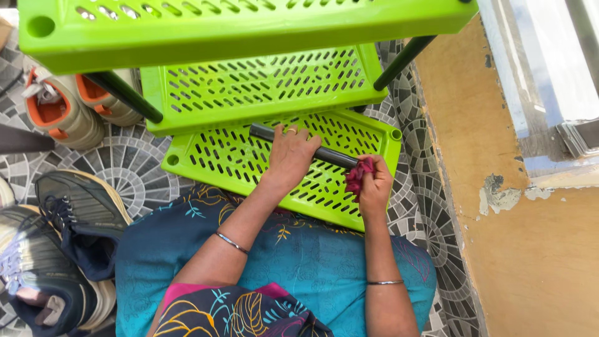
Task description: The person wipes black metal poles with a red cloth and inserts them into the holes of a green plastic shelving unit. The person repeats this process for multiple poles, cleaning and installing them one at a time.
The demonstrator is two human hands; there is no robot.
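left hand [290, 156]: lying over a dark rod [331, 155], fingers curled loosely down on it so it's pinned against the lowest shelf; ring on one finger, thin bangle up the forearm.

right hand [374, 186]: closed into a pinch round a bunched dark red rag [357, 175], and the rag is pressed right up against the rod's near end.

rod: lies slantwise across the bottom green shelf [237, 159], one end poking out past the left hand's knuckles, the other end under the rag, close to the shelf's right rim.

rack: slotted lime-green plastic, three tiers visible, top tier [237, 28] looming nearest the camera; black legs [125, 95] run at a slant between tiers.

room on the right: tight, the shelf corner nearly meets the ochre wall [536, 249], only a thin strip of mosaic floor tile [424, 212] between.

room on the left: crowded too, with beige-and-orange sneakers [65, 112] by the rack and dark trainers [68, 231] beside the person's knee.

near edge: the bottom shelf's front rim sits right against the person's blue patterned lap [312, 256].
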